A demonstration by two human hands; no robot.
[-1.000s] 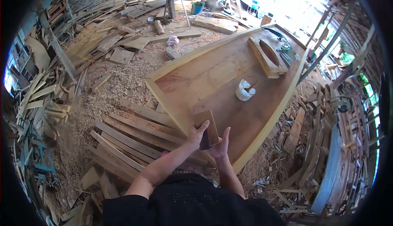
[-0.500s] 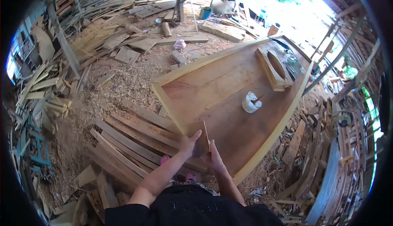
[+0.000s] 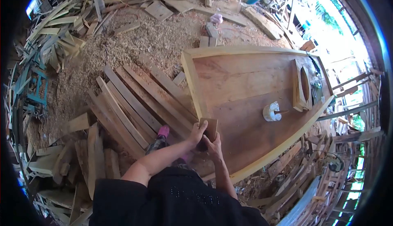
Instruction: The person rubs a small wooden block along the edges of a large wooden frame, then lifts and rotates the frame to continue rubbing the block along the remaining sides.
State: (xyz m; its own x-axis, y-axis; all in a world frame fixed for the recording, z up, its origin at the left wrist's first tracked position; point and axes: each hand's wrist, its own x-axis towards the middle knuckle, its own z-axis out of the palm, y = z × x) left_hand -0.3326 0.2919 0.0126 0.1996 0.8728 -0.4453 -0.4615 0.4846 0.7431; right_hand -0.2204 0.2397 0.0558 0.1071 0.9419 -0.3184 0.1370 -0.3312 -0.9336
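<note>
A small flat brown wooden board (image 3: 211, 128) is held up in front of me over the near corner of a large wooden panel with a raised frame (image 3: 229, 53). My left hand (image 3: 198, 133) is closed round its left edge, thumb laid across the face. Lower down, my right hand (image 3: 214, 146) grips the right edge with the thumb pointing up. The lower end of the board is partly hidden by my hands. On the panel, to the right, stands a white-smeared pot (image 3: 271, 112) with a stick-like handle poking out.
Farther along the panel sits a wooden block with an oval opening (image 3: 302, 86). Long planks (image 3: 135, 99) lie side by side at my left, near a pink shoe (image 3: 163, 131). Wood shavings (image 3: 102, 46) cover the floor, with scrap wood piled on both sides.
My view has swung left and down, so the panel appears farther right. The board has turned to show more of its broad face; both hands still hold it.
</note>
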